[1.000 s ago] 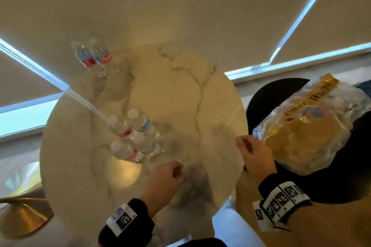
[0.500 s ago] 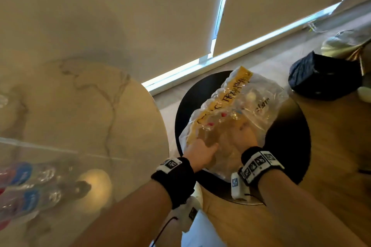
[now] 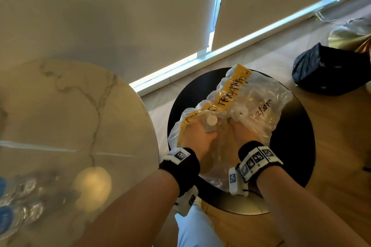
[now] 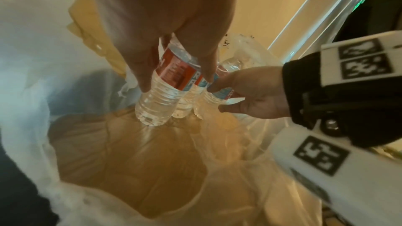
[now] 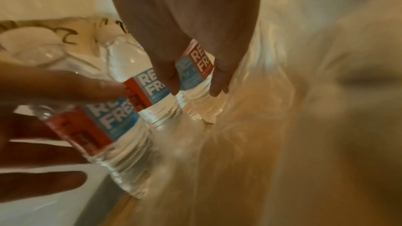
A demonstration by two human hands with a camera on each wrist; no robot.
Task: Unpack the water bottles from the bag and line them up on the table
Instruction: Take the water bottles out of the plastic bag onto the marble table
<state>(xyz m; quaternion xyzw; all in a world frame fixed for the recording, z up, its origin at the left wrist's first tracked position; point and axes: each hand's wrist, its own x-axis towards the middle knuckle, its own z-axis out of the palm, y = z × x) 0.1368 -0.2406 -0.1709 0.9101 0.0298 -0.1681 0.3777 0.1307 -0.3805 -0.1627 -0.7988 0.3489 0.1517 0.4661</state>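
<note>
A clear plastic bag (image 3: 257, 106) with a yellow strip lies open on a black round stool (image 3: 293, 146). Both my hands are inside it. My left hand (image 3: 197, 136) grips a white-capped water bottle (image 3: 211, 120); the left wrist view shows its red and blue label (image 4: 174, 73) between my fingers. My right hand (image 3: 243, 132) grips a second bottle (image 5: 195, 70) by its label. A third bottle (image 5: 147, 90) stands between those two. Several more bottles (image 3: 20, 208) stand blurred at the lower left of the marble table (image 3: 80, 106).
The round marble table is to the left of the stool, and its edge comes close to the stool. A black bag (image 3: 329, 70) lies on the wooden floor at the far right. Window blinds (image 3: 120, 16) hang behind both.
My view has swung right from the table to the stool. Both hands have left the table edge, gone into the bag and taken hold of a bottle each.
</note>
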